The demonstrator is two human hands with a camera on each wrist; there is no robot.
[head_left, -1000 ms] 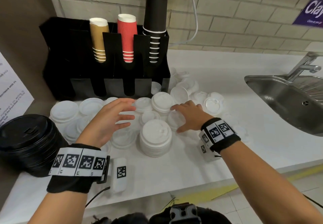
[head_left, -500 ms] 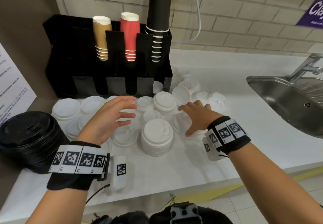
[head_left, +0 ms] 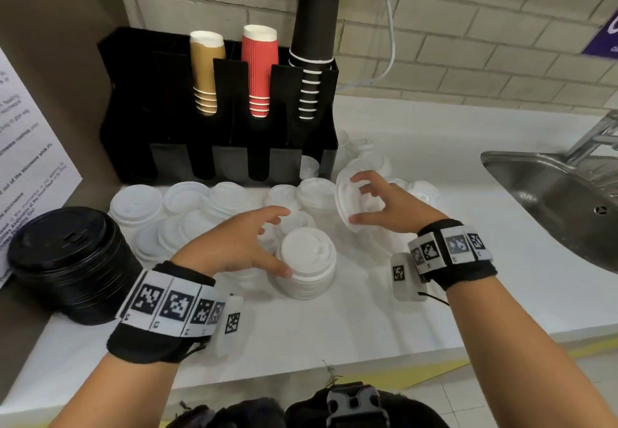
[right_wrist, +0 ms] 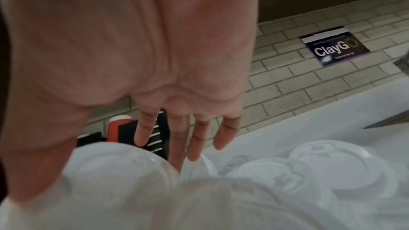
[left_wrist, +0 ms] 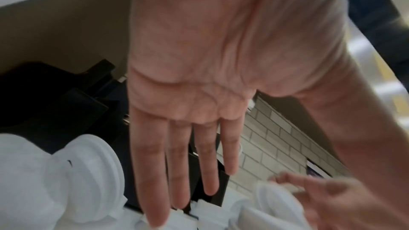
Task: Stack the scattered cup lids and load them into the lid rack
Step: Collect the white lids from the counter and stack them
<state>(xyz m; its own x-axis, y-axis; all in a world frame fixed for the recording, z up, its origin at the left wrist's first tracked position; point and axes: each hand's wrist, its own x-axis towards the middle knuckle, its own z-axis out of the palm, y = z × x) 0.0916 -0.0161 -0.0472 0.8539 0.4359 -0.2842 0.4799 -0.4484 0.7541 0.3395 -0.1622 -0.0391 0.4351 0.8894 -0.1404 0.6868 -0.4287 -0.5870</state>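
Right fingers [head_left: 363, 178]: curled round the rim of a white lid [head_left: 347, 203], thumb below and fingertips above, holding it tilted on edge, clear of the table [head_left: 384, 310]; that tilt probably readies it for dropping onto a pile.
Right hand [head_left: 391, 207]: raised above the loose lids on the right side of the scatter.
Left fingers [left_wrist: 183, 163]: straight and relaxed, grasping nothing; in the head view the thumb touches the side of the stacked white lids [head_left: 306, 262], seemingly to steady them.
Left hand [head_left: 234, 243]: hovers just left of that stack.
Scattered lids [head_left: 187, 200]: lie singly and in short piles across the table, between the hands and the rack, some domed side up, some flipped.
Lid rack [head_left: 217, 120]: black, at the back against the brick wall; its upper slots hold tan, red and black paper cups [head_left: 259, 69]; one white lid shows in the lower right slot, while the others look dark.
Black lids [head_left: 70, 260]: a separate tall stack at far left, well apart from the hands.
Progress: early, judging by how many lids lie loose.
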